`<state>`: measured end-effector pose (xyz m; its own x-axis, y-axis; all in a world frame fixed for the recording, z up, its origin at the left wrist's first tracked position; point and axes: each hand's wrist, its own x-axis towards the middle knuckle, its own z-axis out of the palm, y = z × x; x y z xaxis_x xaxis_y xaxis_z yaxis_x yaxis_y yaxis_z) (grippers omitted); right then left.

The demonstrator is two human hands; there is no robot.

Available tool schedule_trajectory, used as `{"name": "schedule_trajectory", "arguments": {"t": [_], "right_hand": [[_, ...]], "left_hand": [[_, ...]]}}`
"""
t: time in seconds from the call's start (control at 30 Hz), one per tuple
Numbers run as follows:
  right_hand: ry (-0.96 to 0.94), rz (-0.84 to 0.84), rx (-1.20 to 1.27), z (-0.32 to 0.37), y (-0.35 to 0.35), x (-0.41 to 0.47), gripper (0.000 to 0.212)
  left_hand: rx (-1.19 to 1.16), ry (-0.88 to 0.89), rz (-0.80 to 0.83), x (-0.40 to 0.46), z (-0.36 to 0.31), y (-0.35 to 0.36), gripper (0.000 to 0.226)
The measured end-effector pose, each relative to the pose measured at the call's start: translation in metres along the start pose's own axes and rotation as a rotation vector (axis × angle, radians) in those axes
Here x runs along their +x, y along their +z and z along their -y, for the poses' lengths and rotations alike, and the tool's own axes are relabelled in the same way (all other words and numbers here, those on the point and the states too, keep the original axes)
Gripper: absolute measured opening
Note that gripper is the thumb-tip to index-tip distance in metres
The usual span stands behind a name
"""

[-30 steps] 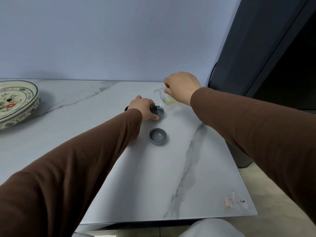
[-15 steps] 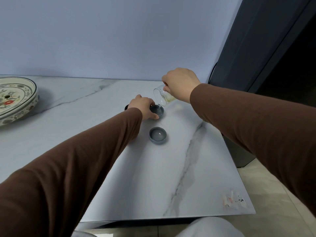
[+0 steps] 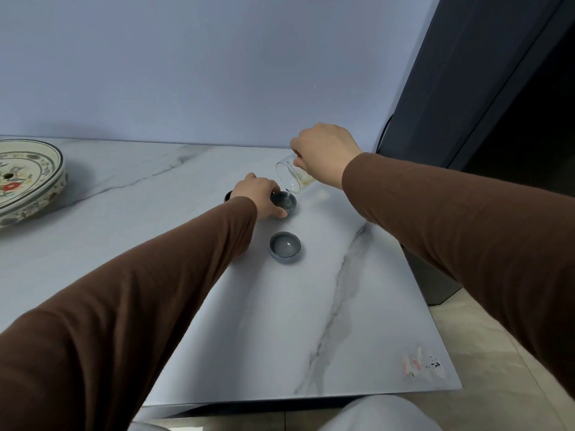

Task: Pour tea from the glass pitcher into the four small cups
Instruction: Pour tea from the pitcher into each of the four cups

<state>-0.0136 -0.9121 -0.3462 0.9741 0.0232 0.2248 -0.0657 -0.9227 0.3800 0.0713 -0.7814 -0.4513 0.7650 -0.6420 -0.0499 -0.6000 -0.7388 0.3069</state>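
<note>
My right hand (image 3: 325, 154) holds the glass pitcher (image 3: 287, 181) tipped steeply to the left, its spout over a small dark grey cup (image 3: 284, 203). A thin stream of tea falls into that cup. My left hand (image 3: 259, 195) grips the same cup from its left side and steadies it on the table. A second small cup (image 3: 285, 246), with liquid in it, stands alone just in front. The dark rim of a third cup (image 3: 228, 196) peeks out behind my left hand. Any further cup is hidden by my left arm.
A white marble-look table (image 3: 342, 306) carries everything; its front edge and right edge are close. A large painted ceramic tray (image 3: 25, 181) sits at the far left. A dark cabinet (image 3: 466, 88) stands to the right, past the table.
The pitcher has tipped further over the held cup and tea streams from its spout. My right hand has risen slightly. My left hand has stayed on the cup.
</note>
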Motion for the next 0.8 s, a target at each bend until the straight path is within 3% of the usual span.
{"name": "schedule_trajectory", "arguments": {"t": [0.8], "right_hand": [[-0.024, -0.02, -0.013, 0.0015, 0.0018, 0.0016, 0.02]], "left_hand": [[0.02, 0.006, 0.005, 0.0018, -0.0004, 0.0006, 0.063]]}}
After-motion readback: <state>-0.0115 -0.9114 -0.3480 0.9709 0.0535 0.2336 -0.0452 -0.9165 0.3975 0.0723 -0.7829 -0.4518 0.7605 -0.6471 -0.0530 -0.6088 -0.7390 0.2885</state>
